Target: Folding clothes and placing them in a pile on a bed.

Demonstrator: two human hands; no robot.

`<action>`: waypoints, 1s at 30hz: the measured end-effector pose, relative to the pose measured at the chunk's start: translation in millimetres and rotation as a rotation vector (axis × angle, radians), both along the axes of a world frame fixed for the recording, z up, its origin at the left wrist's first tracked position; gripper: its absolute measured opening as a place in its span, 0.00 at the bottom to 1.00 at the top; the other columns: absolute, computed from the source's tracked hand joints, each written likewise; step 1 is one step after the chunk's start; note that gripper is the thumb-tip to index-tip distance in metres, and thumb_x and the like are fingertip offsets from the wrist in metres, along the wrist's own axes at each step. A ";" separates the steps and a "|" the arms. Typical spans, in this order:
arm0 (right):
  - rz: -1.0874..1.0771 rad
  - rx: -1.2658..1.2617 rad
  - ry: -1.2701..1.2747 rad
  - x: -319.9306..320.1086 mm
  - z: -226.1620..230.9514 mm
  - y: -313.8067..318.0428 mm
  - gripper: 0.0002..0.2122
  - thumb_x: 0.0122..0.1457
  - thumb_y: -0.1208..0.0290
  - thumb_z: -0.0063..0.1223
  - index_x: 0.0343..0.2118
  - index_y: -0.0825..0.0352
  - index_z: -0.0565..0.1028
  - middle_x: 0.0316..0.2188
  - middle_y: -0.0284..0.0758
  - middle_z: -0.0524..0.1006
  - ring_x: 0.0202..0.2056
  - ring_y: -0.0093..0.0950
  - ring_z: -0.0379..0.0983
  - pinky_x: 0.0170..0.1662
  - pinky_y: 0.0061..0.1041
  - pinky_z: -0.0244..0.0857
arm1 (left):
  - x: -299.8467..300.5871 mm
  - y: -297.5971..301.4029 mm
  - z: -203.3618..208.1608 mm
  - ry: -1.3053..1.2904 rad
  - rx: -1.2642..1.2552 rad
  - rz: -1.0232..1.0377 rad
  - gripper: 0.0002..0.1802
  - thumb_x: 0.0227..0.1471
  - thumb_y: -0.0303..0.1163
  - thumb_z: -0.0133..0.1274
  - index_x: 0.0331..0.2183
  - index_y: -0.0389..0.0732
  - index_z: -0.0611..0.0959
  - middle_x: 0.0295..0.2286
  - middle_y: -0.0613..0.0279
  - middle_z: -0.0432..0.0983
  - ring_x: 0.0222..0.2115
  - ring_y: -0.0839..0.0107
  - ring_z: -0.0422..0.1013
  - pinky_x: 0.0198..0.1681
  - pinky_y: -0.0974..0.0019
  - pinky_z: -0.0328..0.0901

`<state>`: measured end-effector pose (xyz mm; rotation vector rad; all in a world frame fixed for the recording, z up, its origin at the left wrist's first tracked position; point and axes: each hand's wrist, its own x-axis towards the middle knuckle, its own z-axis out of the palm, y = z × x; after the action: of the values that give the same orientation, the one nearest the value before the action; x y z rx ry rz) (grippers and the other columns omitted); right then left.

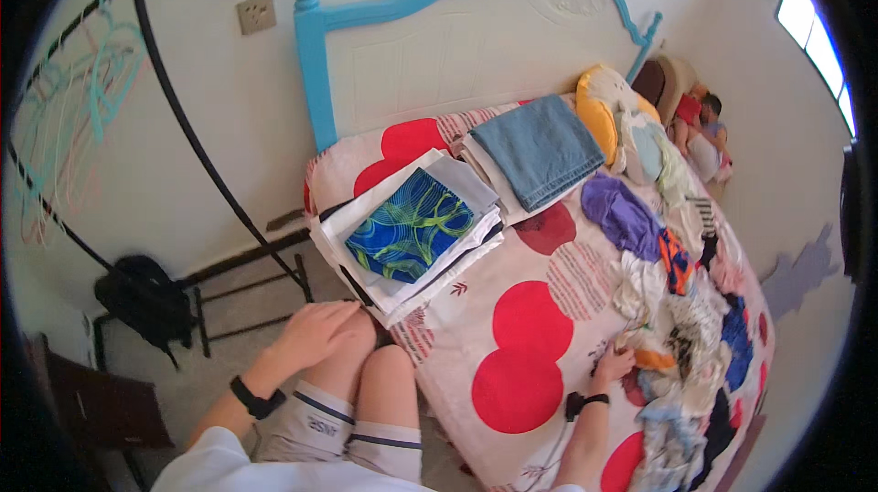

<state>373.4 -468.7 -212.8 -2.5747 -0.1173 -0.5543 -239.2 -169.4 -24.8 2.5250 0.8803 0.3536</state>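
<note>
The right grip (617, 366) is at the left edge of a long heap of loose clothes (704, 336), its fingers bent toward an orange cloth (654, 360) just to its right; whether they are clamped on any cloth I cannot tell. The left grip (320, 335) holds nothing, its fingers straight and close together, laid over the left knee (352, 350).

The heap runs along the bed (521, 396), from ahead of the right grip to behind it on the right. A purple garment (624, 216) lies well ahead of this grip, with an orange and navy piece (675, 263) nearer to it.

Just ahead of the left grip and to its right is a folded stack (366, 289), topped by a blue and green patterned garment (412, 225). Beyond that, farther right of the left grip, folded jeans (540, 152) top another pile. A yellow and white cushion (599, 108) is far ahead of the right grip. To the left of the left grip, a black backpack (142, 298) sits low beside a rack (197, 122).
</note>
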 end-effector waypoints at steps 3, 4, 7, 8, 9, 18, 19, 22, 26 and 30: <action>-0.024 0.067 -0.014 -6.2 -11.2 -3.3 0.14 0.54 0.70 0.60 0.41 0.70 0.74 0.40 0.48 0.74 0.43 0.49 0.69 0.49 0.45 0.62 | -5.6 -0.1 5.3 -0.037 0.177 0.051 0.25 0.56 0.39 0.55 0.53 0.38 0.76 0.49 0.50 0.74 0.51 0.51 0.69 0.56 0.52 0.62; 0.053 0.215 -0.048 -8.3 -9.3 -9.0 0.12 0.55 0.71 0.59 0.39 0.70 0.74 0.38 0.47 0.74 0.42 0.46 0.69 0.47 0.43 0.62 | 2.4 4.8 5.8 -0.109 0.254 0.053 0.23 0.55 0.38 0.55 0.51 0.37 0.78 0.46 0.50 0.75 0.47 0.50 0.71 0.53 0.52 0.65; 0.238 0.573 0.023 -34.4 -6.2 -29.5 0.08 0.59 0.74 0.56 0.37 0.72 0.72 0.34 0.43 0.74 0.38 0.37 0.68 0.45 0.36 0.62 | 41.4 37.5 0.8 -0.279 0.334 0.109 0.22 0.55 0.37 0.56 0.49 0.36 0.78 0.43 0.48 0.75 0.44 0.49 0.72 0.49 0.52 0.67; 0.270 0.624 0.047 -51.4 -4.3 -31.0 0.07 0.60 0.74 0.54 0.37 0.72 0.71 0.35 0.41 0.73 0.38 0.35 0.68 0.45 0.33 0.63 | 58.0 56.2 -0.2 -0.327 0.341 0.176 0.21 0.55 0.38 0.56 0.46 0.34 0.78 0.43 0.46 0.75 0.44 0.48 0.72 0.49 0.53 0.67; 0.225 0.485 -0.006 -47.9 -4.5 -68.1 0.07 0.60 0.75 0.51 0.38 0.72 0.72 0.36 0.42 0.74 0.38 0.35 0.69 0.46 0.32 0.63 | 90.3 74.4 -1.6 -0.411 0.326 0.210 0.20 0.55 0.38 0.57 0.44 0.33 0.78 0.42 0.45 0.75 0.44 0.48 0.71 0.48 0.53 0.67; 0.376 0.516 0.248 -277.1 34.3 -91.1 0.09 0.64 0.71 0.51 0.40 0.72 0.72 0.28 0.35 0.69 0.31 0.25 0.64 0.36 0.25 0.61 | 108.8 177.1 -31.0 -0.089 -0.074 0.415 0.32 0.41 0.55 0.67 0.34 0.34 0.81 0.30 0.47 0.79 0.34 0.50 0.77 0.38 0.53 0.71; 0.361 0.521 0.243 -281.9 29.9 -97.0 0.09 0.64 0.71 0.51 0.40 0.72 0.72 0.28 0.35 0.69 0.31 0.25 0.64 0.36 0.25 0.61 | 110.9 180.5 -33.6 -0.134 -0.106 0.405 0.30 0.40 0.52 0.68 0.33 0.33 0.81 0.29 0.47 0.79 0.33 0.52 0.77 0.37 0.55 0.71; 0.446 0.587 0.347 -303.6 22.6 -109.3 0.09 0.63 0.73 0.54 0.42 0.70 0.72 0.29 0.32 0.71 0.29 0.19 0.61 0.33 0.24 0.59 | 114.4 191.9 -47.0 -0.246 -0.135 0.340 0.25 0.40 0.44 0.70 0.30 0.34 0.80 0.27 0.50 0.79 0.31 0.58 0.76 0.36 0.59 0.70; 0.397 0.458 0.227 -320.1 23.1 -99.0 0.09 0.62 0.73 0.54 0.41 0.71 0.72 0.30 0.36 0.71 0.30 0.26 0.65 0.34 0.29 0.60 | 113.9 213.3 -51.9 -0.342 -0.053 0.214 0.19 0.40 0.37 0.70 0.31 0.36 0.81 0.27 0.51 0.79 0.30 0.56 0.76 0.36 0.58 0.70; 0.436 0.112 0.075 -319.3 35.6 -95.9 0.09 0.57 0.76 0.53 0.39 0.71 0.70 0.33 0.46 0.70 0.37 0.45 0.66 0.42 0.40 0.60 | 117.5 220.7 -44.5 -0.185 -0.069 0.208 0.21 0.42 0.39 0.69 0.35 0.35 0.81 0.29 0.51 0.80 0.32 0.57 0.77 0.37 0.58 0.70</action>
<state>54.1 -564.6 -177.2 -2.3547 -0.5869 -0.2904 -121.8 51.3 -69.3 2.2998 1.0639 0.6018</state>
